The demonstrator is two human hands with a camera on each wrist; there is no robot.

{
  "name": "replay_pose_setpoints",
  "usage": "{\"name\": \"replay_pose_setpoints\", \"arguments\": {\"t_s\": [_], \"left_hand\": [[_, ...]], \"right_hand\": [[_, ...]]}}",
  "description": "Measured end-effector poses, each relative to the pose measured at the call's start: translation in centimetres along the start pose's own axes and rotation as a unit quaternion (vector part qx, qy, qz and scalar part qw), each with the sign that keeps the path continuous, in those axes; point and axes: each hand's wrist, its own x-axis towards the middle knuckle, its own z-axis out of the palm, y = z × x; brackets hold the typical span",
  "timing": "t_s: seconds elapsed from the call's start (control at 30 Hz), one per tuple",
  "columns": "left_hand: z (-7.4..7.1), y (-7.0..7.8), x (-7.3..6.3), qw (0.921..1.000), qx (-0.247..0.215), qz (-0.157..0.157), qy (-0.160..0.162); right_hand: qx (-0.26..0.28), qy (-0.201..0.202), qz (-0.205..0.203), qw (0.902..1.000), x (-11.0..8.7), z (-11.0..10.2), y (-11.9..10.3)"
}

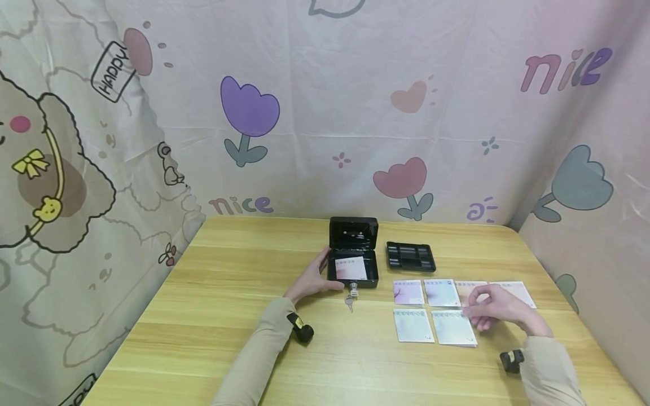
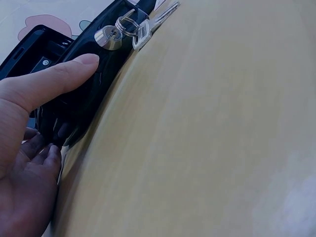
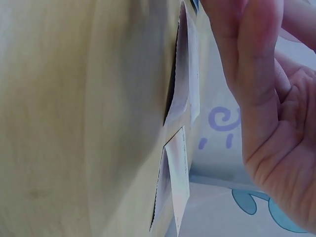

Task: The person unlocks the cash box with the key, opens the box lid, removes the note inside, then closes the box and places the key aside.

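At the left side of an open black cash box (image 1: 353, 225), my left hand (image 1: 316, 278) grips its front corner, thumb on the front wall and fingers along the side. A pastel-printed paper sheet (image 1: 350, 268) lies inside the box. Keys (image 2: 143, 33) hang from the lock (image 2: 108, 37) on the front. My right hand (image 1: 496, 305) hovers at the right with bent fingers, fingertips by the top corner of a square paper pad (image 1: 453, 328). Its fingertips are out of frame in the right wrist view, where paper sheets (image 3: 181, 89) lie below the hand, edges lifted.
A black compartment tray (image 1: 410, 256) lies right of the box. Several printed square pads (image 1: 408, 292) form a back row, partly covered by my right hand, and another pad (image 1: 413, 326) lies in front. A printed curtain (image 1: 315, 113) hangs behind the wooden table (image 1: 203, 316).
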Motion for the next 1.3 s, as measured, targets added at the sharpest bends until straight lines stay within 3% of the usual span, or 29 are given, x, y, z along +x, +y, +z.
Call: {"name": "replay_pose_setpoints", "arguments": {"t_s": [0.2, 0.67, 0.9, 1.3], "left_hand": [[-0.1, 0.1, -0.1, 0.9998, 0.014, -0.012, -0.003], [0.0, 0.0, -0.1, 0.9999, 0.012, -0.007, -0.002], [0.0, 0.1, -0.1, 0.9998, 0.015, -0.012, -0.004], [0.1, 0.2, -0.2, 0.9999, 0.007, -0.009, 0.002]], "right_hand": [[-0.004, 0.019, -0.024, 0.9995, -0.2, -0.3, 0.1], [-0.003, 0.072, -0.049, 0.9962, 0.6, 0.0, -1.1], [0.004, 0.099, -0.042, 0.9942, 1.0, 0.7, -2.1], [0.001, 0.106, -0.072, 0.9918, 2.7, 2.0, -4.3]]}}
